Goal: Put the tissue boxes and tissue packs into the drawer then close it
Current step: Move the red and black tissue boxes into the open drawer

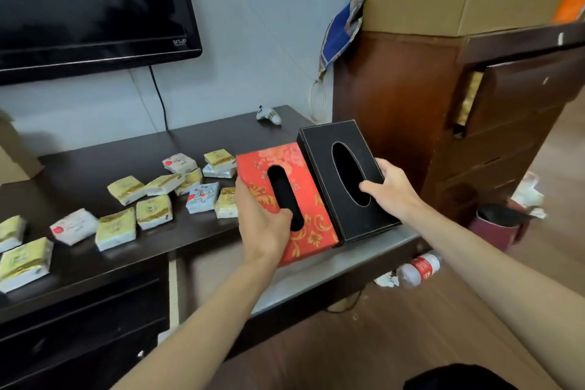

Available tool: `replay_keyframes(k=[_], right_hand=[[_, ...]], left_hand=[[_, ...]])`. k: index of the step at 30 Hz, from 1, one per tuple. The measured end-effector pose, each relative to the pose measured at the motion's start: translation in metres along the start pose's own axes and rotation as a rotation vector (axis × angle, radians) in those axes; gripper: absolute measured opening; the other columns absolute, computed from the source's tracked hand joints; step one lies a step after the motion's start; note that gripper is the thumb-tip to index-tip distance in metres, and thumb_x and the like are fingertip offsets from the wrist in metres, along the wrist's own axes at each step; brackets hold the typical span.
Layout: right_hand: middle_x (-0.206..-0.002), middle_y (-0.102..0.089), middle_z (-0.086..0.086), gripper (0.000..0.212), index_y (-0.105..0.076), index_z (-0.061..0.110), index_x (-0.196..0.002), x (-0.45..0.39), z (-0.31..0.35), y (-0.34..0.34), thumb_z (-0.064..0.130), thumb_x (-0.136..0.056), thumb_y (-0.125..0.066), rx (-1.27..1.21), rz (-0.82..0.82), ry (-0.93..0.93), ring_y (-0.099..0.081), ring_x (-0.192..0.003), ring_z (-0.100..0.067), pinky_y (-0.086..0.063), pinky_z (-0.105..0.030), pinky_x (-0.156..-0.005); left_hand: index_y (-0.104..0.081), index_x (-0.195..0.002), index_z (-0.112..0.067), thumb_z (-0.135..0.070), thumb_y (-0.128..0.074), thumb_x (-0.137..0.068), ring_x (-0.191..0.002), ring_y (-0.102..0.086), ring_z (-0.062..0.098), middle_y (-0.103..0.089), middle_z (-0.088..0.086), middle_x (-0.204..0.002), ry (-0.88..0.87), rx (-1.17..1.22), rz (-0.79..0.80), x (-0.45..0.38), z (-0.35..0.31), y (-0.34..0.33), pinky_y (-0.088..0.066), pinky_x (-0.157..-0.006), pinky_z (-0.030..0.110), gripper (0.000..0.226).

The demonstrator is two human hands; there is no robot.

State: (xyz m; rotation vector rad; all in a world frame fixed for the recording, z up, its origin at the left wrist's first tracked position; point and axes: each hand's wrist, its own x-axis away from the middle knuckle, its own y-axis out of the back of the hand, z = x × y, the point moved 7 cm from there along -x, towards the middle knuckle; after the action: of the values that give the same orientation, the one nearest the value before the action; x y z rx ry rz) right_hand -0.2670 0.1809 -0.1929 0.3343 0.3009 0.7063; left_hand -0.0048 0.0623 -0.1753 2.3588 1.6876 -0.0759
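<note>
A red tissue box (pixel 311 199) with gold flowers is held over the open drawer (pixel 319 275); my left hand (pixel 264 222) grips its left side, thumb in the slot. Right beside it a black tissue box (pixel 319 149) is gripped by my right hand (pixel 392 188), thumb in the oval opening. Several small tissue packs (pixel 153 210) in yellow, white and blue wrappers lie scattered on the dark table top (pixel 126 155) to the left.
A television (pixel 91 3) hangs on the wall above the table. To the right stands a brown chest of drawers (pixel 474 142) with a cardboard box (pixel 443 6) on top. A plastic bottle (pixel 418 269) and a red bin (pixel 497 228) are on the floor.
</note>
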Motion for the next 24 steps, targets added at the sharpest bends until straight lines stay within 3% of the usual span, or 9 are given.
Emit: replay_keyframes(k=[4, 12, 18, 24], right_hand=[[-0.111, -0.077, 0.004, 0.055, -0.067, 0.021, -0.126, 0.008, 0.0, -0.002, 0.013, -0.072, -0.069, 0.012, 0.048, 0.029, -0.073, -0.103, -0.016, -0.059, -0.045, -0.096], [-0.114, -0.077, 0.006, 0.05, -0.064, 0.025, -0.128, 0.037, -0.012, 0.009, 0.006, -0.082, -0.069, 0.022, 0.106, 0.023, -0.073, -0.106, -0.015, -0.058, -0.047, -0.098], [-0.112, -0.078, 0.004, 0.047, -0.065, 0.027, -0.125, 0.071, -0.024, 0.028, 0.007, -0.083, -0.07, 0.025, 0.138, -0.038, -0.074, -0.104, -0.019, -0.06, -0.05, -0.093], [-0.111, -0.076, 0.006, 0.04, -0.064, 0.037, -0.111, 0.101, -0.032, 0.04, 0.008, -0.085, -0.071, 0.043, 0.177, -0.085, -0.074, -0.102, -0.017, -0.063, -0.041, -0.085]], left_hand=[[-0.033, -0.145, -0.019, 0.004, -0.065, -0.066, -0.125, -0.054, 0.028, -0.053, 0.006, -0.136, 0.021, -0.022, -0.002, 0.021, 0.01, -0.003, -0.045, -0.106, 0.05, 0.089], [-0.03, -0.149, -0.02, 0.006, -0.066, -0.066, -0.13, -0.048, 0.026, -0.047, 0.006, -0.14, 0.053, -0.009, 0.002, 0.058, 0.013, -0.005, -0.044, -0.108, 0.05, 0.094], [-0.038, -0.139, -0.023, 0.008, -0.066, -0.066, -0.118, -0.057, 0.025, -0.056, 0.004, -0.126, 0.106, 0.039, 0.02, 0.095, 0.021, -0.008, -0.05, -0.1, 0.051, 0.083], [-0.043, -0.13, -0.029, 0.009, -0.066, -0.065, -0.111, -0.062, 0.024, -0.06, 0.005, -0.121, 0.194, 0.097, 0.026, 0.125, 0.031, -0.009, -0.053, -0.094, 0.051, 0.078]])
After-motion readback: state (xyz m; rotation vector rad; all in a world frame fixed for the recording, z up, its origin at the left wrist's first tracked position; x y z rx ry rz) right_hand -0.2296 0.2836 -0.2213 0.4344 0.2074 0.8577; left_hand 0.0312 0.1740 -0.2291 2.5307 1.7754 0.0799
